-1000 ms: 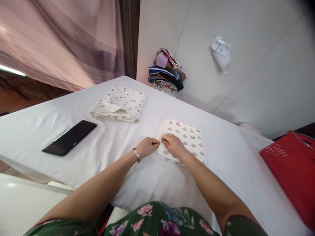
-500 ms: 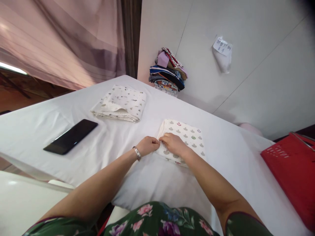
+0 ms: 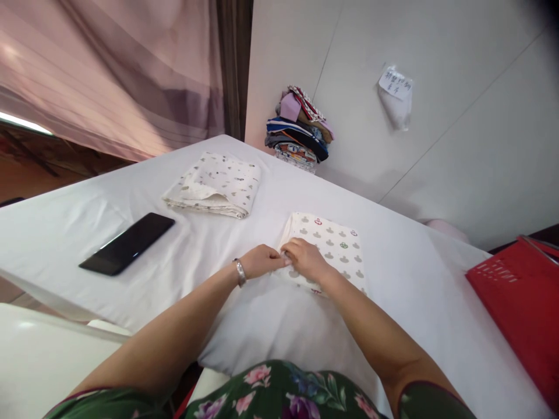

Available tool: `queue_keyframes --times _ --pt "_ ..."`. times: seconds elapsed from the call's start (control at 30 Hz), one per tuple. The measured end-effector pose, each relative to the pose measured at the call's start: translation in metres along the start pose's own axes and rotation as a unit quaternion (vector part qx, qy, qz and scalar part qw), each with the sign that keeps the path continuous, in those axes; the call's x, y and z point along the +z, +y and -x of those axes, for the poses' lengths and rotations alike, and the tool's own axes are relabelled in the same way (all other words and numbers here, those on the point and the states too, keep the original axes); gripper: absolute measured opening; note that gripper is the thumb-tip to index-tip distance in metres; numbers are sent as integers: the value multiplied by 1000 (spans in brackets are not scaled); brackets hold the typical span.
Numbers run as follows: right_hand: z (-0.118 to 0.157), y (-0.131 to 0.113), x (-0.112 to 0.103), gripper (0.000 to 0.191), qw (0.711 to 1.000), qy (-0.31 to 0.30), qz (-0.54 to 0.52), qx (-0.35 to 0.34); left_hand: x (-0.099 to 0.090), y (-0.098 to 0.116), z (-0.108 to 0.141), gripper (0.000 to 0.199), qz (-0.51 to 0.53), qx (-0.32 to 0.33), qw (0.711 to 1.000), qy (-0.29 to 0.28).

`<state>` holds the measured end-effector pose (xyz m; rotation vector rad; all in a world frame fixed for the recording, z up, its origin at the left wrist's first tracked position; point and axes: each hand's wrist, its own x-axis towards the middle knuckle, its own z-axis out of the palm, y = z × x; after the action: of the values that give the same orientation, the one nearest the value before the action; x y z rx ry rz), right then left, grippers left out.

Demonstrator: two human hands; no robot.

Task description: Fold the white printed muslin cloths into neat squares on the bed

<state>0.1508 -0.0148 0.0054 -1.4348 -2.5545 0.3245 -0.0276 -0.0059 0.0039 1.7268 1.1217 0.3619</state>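
Left hand (image 3: 262, 261) had been shifted slightly toward three o'clock, its fingertips brought to those of the right hand (image 3: 306, 258). Fingers of both were curled at the nine o'clock edge of the patterned cloth (image 3: 335, 240), laid folded on the desk (image 3: 406, 291); whether fabric was pinched could not be told. Work on that edge seemed in hand; light, even fingertip pressure seemed needed next.

The top (image 3: 338, 410) is green with pink and purple flowers (image 3: 258, 374); its sleeves (image 3: 430, 402) maroon-edged; the bracelet (image 3: 240, 273) silvery.
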Motion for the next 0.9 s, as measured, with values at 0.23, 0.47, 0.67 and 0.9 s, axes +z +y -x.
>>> queue_keyframes --times 0.23,0.47,0.67,0.9 --pt "-5 8 -16 36 999 -47 -6 15 5 0 0 37 -22 0 1000 5" --pt "-36 19 -37 33 982 -122 125 71 6 -6 -3 39 -34 18 999 13" --pt "-55 23 -40 39 965 -156 189 93 5 -4 -2 40 -35 45 998 11" --pt "-70 28 -45 35 957 -184 203 90 6 -3 -1 39 -43 45 998 19"
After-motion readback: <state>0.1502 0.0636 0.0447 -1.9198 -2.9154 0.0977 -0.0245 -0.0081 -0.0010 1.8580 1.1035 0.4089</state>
